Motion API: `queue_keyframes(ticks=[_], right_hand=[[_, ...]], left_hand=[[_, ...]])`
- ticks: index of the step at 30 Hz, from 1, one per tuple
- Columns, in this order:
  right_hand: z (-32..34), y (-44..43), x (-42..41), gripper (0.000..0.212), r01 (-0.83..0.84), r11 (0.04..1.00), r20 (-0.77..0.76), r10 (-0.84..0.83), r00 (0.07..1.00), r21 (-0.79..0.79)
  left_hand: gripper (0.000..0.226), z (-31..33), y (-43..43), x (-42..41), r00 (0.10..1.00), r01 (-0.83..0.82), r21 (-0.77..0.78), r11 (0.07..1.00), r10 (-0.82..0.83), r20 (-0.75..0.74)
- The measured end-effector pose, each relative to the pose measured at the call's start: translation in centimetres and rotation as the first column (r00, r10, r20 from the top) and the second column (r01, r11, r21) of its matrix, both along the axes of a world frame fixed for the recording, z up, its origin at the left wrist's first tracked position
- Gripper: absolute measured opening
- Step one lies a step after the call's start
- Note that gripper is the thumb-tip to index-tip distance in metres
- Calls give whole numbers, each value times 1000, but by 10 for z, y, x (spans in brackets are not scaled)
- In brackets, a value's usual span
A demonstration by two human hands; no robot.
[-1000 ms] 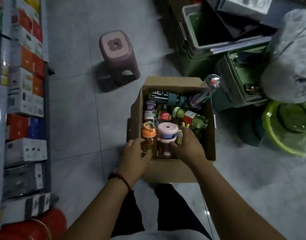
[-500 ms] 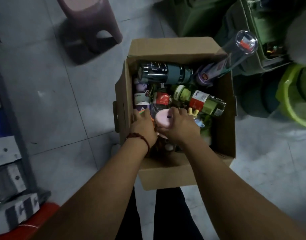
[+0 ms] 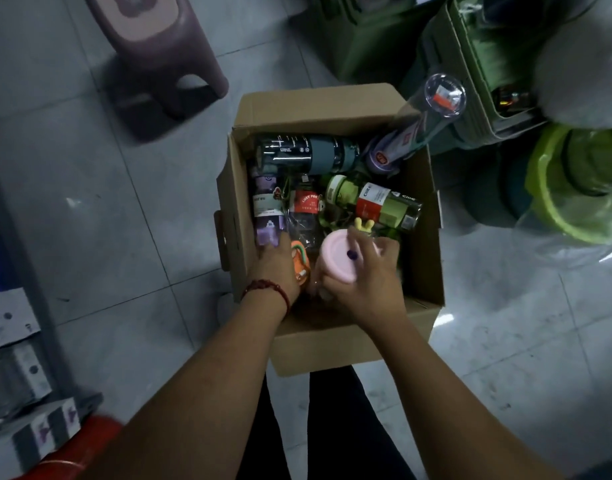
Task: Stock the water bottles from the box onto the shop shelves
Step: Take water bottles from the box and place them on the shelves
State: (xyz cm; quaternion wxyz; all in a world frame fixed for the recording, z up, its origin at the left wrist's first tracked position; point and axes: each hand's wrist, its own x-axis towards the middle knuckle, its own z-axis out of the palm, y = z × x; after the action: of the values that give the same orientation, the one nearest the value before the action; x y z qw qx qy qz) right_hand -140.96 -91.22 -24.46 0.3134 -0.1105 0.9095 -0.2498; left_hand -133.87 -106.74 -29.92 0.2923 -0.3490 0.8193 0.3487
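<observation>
An open cardboard box (image 3: 318, 102) stands on the floor in front of me, filled with several water bottles. My right hand (image 3: 370, 282) grips a bottle with a pink lid (image 3: 335, 258) at the box's near side. My left hand (image 3: 277, 268) reaches in beside it and curls round an orange-capped bottle (image 3: 301, 263). Farther in lie a dark teal bottle (image 3: 308, 155), a green bottle (image 3: 377, 202), a purple bottle (image 3: 268, 213) and a red-labelled one (image 3: 308, 202). A tall clear bottle (image 3: 422, 119) leans out over the far right corner.
A pink plastic stool (image 3: 155, 39) stands at the far left on the tiled floor. Green crates (image 3: 471, 64) and a lime basin (image 3: 567, 188) crowd the right. Shelves with boxed goods (image 3: 17, 368) run along the left edge, with a red object (image 3: 79, 452) below.
My head has come closer over the box. Both hands have gone deeper in; the right hand's fingers have closed around the pink-lidded bottle and the left has settled on the orange-capped one.
</observation>
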Motion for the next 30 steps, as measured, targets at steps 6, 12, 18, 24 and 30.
queue_keyframes(ticks=[6, 12, 18, 24, 30], right_hand=[[39, 25, -8, 107, 134, 987, 50, -130, 990, -88], [107, 42, -11, 93, 109, 977, 52, -102, 993, -181], [182, 31, 5, 88, 417, 757, 398, -225, 889, -503], [206, -20, 36, 70, 807, 345, 843, -75, 533, -480], [229, -54, 61, 63, 871, 268, 902, -23, 432, -411]], left_hand=[[91, 50, 3, 21, 932, -300, 129, 945, 319, -173], [82, 135, -18, 78, 810, -424, 208, 882, 472, -349], [88, 206, -48, 135, 583, -555, 458, 694, 718, -381], [76, 236, -74, 165, 375, -468, 804, 368, 906, -196], [50, 253, -97, 183, 242, -395, 890, 228, 960, -138]])
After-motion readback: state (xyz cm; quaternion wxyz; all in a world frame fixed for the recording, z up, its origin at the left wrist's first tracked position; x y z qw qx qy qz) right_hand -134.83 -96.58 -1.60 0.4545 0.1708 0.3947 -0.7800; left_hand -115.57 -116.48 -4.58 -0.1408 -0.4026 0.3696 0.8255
